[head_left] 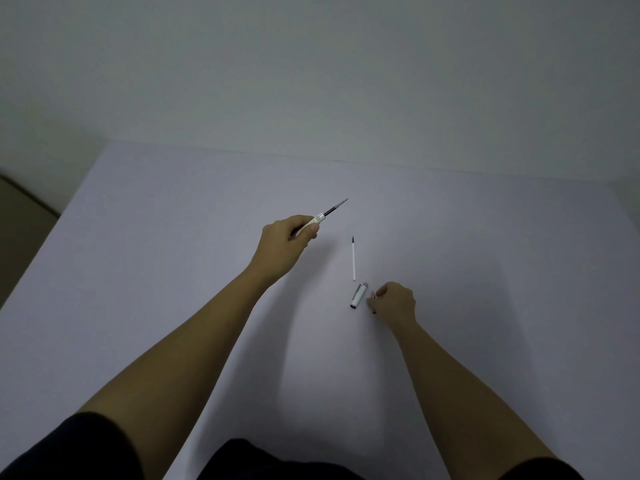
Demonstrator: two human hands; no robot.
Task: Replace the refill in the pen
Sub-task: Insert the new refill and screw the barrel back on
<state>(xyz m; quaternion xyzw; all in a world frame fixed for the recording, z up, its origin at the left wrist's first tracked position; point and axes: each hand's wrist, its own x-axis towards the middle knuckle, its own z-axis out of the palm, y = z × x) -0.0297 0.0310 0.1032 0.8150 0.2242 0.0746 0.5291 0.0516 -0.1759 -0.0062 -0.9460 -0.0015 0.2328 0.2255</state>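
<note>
Reaching out from dark short sleeves (86, 441) at the near edge of the view, two bare forearms stretch over a pale tabletop (173, 237). The right hand (396, 301) rests low on the tabletop, its grip curled nearly closed around something small and thin with a reddish tint, too small to make out. Just to the left of that hand, close to it but apart, lies the pen cap (358, 295), a short white piece with a grey metal end, tilted slightly. Just beyond the cap, nearly in line with it, a loose refill (353, 259) lies flat: a thin white tube with a dark tip pointing away from the person. Farther out and to the left, the left hand (287, 242) is raised above the tabletop, its grip closed around the white pen barrel (317, 220). A dark refill with a grey pointed tip (337, 206) sticks out of the barrel's front end, aimed up and to the right. Behind the tabletop stands a plain grey wall (311, 64).
</note>
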